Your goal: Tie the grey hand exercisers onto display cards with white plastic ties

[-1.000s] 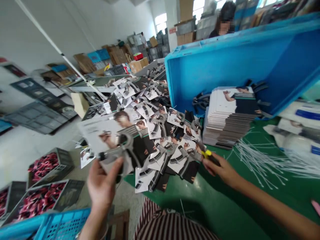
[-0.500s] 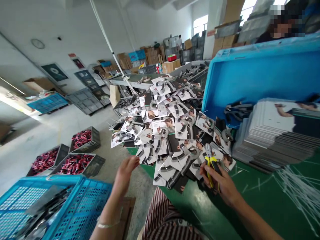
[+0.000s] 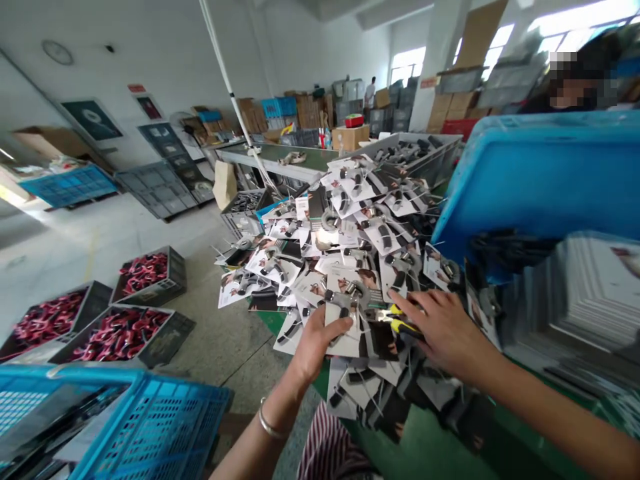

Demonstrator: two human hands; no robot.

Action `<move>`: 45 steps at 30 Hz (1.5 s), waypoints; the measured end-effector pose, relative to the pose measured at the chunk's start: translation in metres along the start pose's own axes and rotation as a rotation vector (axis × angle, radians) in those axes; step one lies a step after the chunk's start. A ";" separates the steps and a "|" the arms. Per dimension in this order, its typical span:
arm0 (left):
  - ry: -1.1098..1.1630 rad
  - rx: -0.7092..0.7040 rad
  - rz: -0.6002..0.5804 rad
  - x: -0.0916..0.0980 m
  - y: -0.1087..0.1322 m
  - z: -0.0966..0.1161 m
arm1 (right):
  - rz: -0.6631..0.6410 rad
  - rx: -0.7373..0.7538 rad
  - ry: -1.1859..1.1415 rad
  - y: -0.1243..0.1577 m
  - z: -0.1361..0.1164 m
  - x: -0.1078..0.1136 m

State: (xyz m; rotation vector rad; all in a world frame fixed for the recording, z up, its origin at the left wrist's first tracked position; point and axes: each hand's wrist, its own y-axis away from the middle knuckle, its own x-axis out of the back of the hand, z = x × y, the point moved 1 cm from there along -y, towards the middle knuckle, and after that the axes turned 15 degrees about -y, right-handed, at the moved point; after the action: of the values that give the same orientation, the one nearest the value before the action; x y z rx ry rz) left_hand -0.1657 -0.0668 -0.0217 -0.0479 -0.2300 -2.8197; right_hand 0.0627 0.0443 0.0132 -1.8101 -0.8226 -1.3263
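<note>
My left hand [image 3: 314,341] grips the left edge of a printed card [image 3: 345,339], thumb on top. A grey-and-black hand tool [image 3: 354,293] lies on that card's face. In my right hand [image 3: 445,323] are diagonal cutters with yellow-and-black handles [image 3: 404,325]. Their metal jaws point left, close to the card's right side; whether they touch a tie there I cannot tell. Both hands are over a large heap of similar carded tools [image 3: 280,263], many with white plastic ties sticking out.
A blue crate [image 3: 530,173] stands at right, beside stacked cards [image 3: 595,293]. The green tabletop [image 3: 425,440] shows below the heap. At lower left is a blue basket [image 3: 165,427]; grey bins of red-handled tools [image 3: 145,273] stand on the floor. A person [image 3: 575,87] is behind the crate.
My left hand has moved right and taken hold of a carded tool. My right hand has brought the cutters up and left to it, turning the jaws leftward. The view has shifted slightly.
</note>
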 end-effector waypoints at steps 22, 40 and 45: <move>-0.188 0.012 0.183 -0.017 0.022 -0.009 | -0.352 0.157 -0.623 0.029 -0.021 -0.031; -0.041 -0.258 0.554 -0.069 0.046 -0.012 | 0.190 -0.339 -0.760 0.076 -0.079 -0.082; -0.114 -0.254 0.576 -0.067 0.049 -0.018 | 0.226 -0.342 -0.751 0.075 -0.077 -0.084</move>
State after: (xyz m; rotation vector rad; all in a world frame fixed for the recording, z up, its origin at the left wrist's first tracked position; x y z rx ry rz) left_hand -0.0866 -0.0954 -0.0355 -0.2835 0.1075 -2.2550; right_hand 0.0648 -0.0664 -0.0663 -2.6472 -0.7503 -0.6462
